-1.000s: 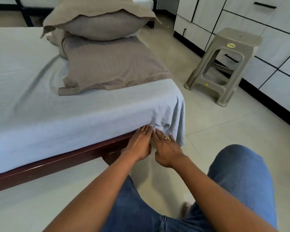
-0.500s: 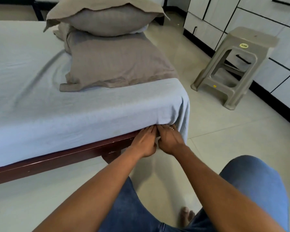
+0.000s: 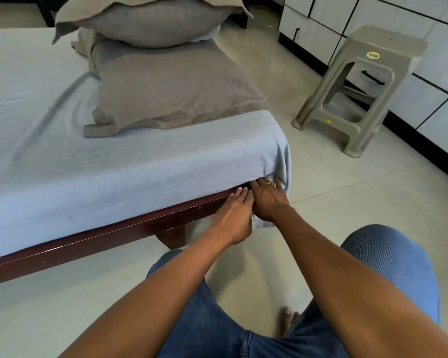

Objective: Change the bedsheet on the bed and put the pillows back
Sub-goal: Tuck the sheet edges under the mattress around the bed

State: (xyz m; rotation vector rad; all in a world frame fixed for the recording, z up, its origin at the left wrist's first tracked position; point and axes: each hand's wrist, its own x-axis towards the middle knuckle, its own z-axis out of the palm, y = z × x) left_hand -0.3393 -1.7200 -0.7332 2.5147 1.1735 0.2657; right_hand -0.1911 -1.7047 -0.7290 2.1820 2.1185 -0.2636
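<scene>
A pale blue bedsheet point(image 3: 88, 161) covers the mattress on a dark red wooden bed frame point(image 3: 101, 236). Two taupe pillows lie stacked near the bed's right end, the flat lower pillow point(image 3: 171, 89) under the plump upper pillow point(image 3: 153, 21). At the near right corner, my left hand point(image 3: 234, 215) lies flat with straight fingers on the frame rail, fingertips at the sheet's lower edge. My right hand point(image 3: 268, 198), wearing a ring, presses straight fingers under the mattress edge against the hanging sheet corner point(image 3: 285, 171). Its fingertips are partly hidden by cloth.
A grey plastic stool point(image 3: 360, 91) stands on the tiled floor right of the bed. White cabinets with black trim point(image 3: 424, 73) line the right wall. My knees in blue jeans point(image 3: 388, 275) and a bare foot point(image 3: 287, 319) are below, on the pale floor.
Both hands have pushed forward from just below the sheet's hem to the mattress edge at the corner. The right fingers now reach under the sheet. The camera has moved closer.
</scene>
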